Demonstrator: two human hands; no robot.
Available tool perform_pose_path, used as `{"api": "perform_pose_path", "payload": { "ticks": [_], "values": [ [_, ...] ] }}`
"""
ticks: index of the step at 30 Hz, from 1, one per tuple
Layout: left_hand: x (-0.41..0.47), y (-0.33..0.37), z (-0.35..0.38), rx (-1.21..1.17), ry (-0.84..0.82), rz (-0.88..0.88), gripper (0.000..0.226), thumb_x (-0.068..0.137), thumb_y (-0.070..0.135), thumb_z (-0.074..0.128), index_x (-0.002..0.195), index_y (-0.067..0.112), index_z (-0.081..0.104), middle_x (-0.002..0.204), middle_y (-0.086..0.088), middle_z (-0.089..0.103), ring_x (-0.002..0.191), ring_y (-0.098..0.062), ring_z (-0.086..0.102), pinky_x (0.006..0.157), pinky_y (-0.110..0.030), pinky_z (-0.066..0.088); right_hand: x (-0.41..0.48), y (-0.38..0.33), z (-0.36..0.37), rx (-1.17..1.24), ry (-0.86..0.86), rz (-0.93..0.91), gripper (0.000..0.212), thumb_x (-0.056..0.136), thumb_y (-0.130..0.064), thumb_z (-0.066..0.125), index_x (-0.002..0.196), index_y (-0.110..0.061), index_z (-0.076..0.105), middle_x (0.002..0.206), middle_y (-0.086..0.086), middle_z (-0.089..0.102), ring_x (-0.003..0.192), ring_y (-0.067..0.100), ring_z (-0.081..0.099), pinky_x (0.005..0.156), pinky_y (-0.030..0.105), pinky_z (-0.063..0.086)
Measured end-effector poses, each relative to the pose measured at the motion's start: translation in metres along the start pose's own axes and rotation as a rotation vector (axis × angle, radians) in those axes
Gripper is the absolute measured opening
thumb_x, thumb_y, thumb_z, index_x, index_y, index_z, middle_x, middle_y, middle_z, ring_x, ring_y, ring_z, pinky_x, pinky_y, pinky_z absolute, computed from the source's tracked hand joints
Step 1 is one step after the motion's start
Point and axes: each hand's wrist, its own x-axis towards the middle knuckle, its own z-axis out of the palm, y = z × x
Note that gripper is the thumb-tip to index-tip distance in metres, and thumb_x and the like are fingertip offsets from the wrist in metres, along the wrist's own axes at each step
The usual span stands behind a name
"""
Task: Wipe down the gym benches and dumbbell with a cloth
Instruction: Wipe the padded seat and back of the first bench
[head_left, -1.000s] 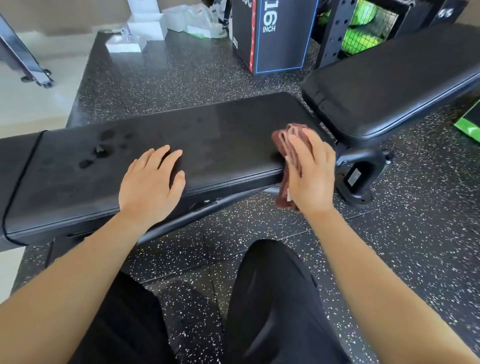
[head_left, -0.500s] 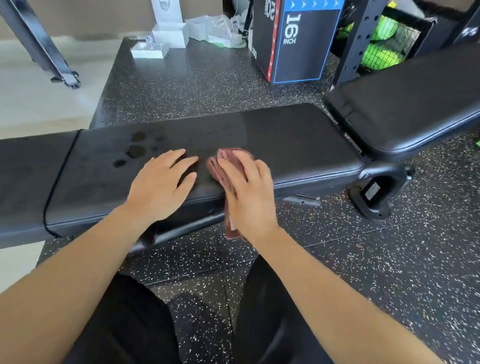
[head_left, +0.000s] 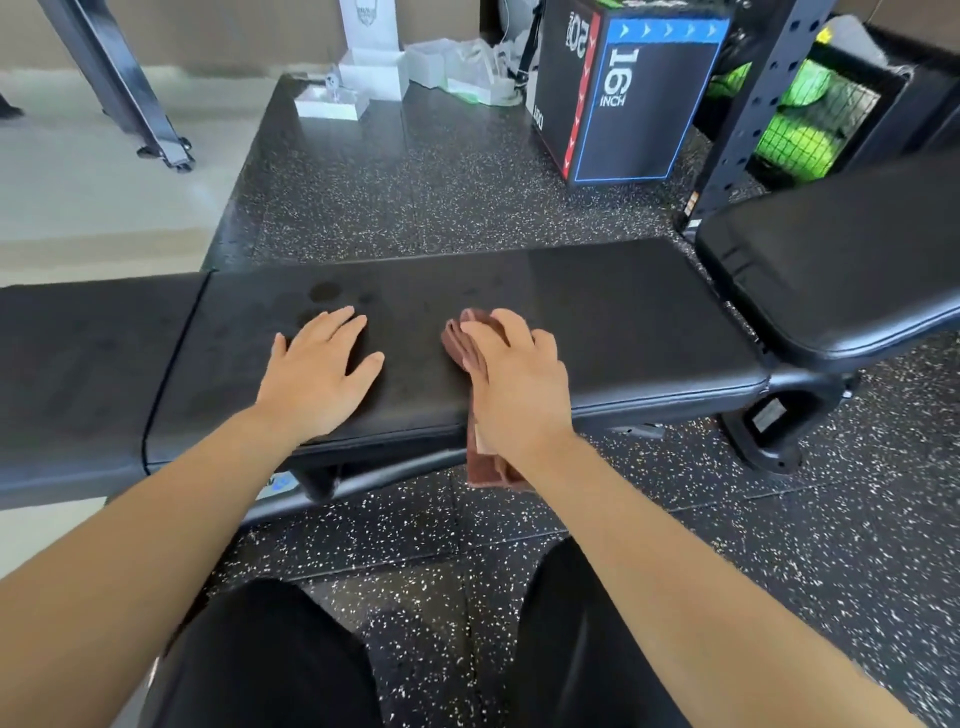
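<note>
A long black padded gym bench (head_left: 623, 322) runs across in front of me. Dark wet spots (head_left: 324, 291) mark the pad just beyond my left hand (head_left: 317, 374), which rests flat on the pad with fingers spread. My right hand (head_left: 514, 384) presses a folded reddish-brown cloth (head_left: 457, 338) onto the middle of the pad, and the cloth's tail hangs over the near edge. A second black bench (head_left: 857, 270) stands tilted at the right. No dumbbell is in view.
A black "16 inch" jump box (head_left: 639, 104) and a black rack upright (head_left: 753, 104) stand behind the benches, with green items in a wire basket (head_left: 800, 130). White boxes (head_left: 363, 78) sit at the back. My black-clad knees (head_left: 291, 654) are close to the bench.
My right hand slid the cloth from the pad's right end leftward toward my left hand, then a little back right. My left hand stayed planted on the pad.
</note>
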Motion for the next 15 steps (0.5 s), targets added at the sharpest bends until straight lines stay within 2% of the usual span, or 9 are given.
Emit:
{"api": "perform_pose_path", "payload": {
  "ticks": [3,7,15],
  "values": [
    [0.021,0.024,0.003,-0.073,0.013,0.037,0.055,0.095,0.045,0.038,0.146,0.026,0.028,0.156,0.004,0.019,0.144,-0.019,0.012,0.114,-0.051,0.007,0.030,0.011,-0.005,0.036,-0.033,0.088,0.048,0.084,-0.023,0.059,0.129,-0.030,0.043,0.140,-0.003,0.033,0.113,0.032,0.035,0.086,0.042,0.040],
    [0.046,0.036,0.016,-0.022,0.038,0.024,0.055,0.095,0.047,0.035,0.146,0.030,0.026,0.157,0.005,0.017,0.144,-0.016,0.010,0.116,-0.045,0.006,0.085,0.036,-0.006,0.034,-0.076,0.211,0.048,0.086,-0.022,0.056,0.131,-0.028,0.042,0.138,-0.002,0.034,0.114,0.032,0.034,0.089,0.044,0.043],
    [0.051,0.031,0.024,-0.024,0.135,0.026,0.053,0.092,0.050,0.038,0.142,0.033,0.033,0.152,0.008,0.027,0.141,-0.014,0.019,0.116,-0.043,0.012,0.156,0.050,0.006,0.028,-0.142,0.138,0.042,0.089,-0.023,0.052,0.130,-0.025,0.044,0.139,0.002,0.035,0.117,0.034,0.033,0.094,0.049,0.043]
  ]
}}
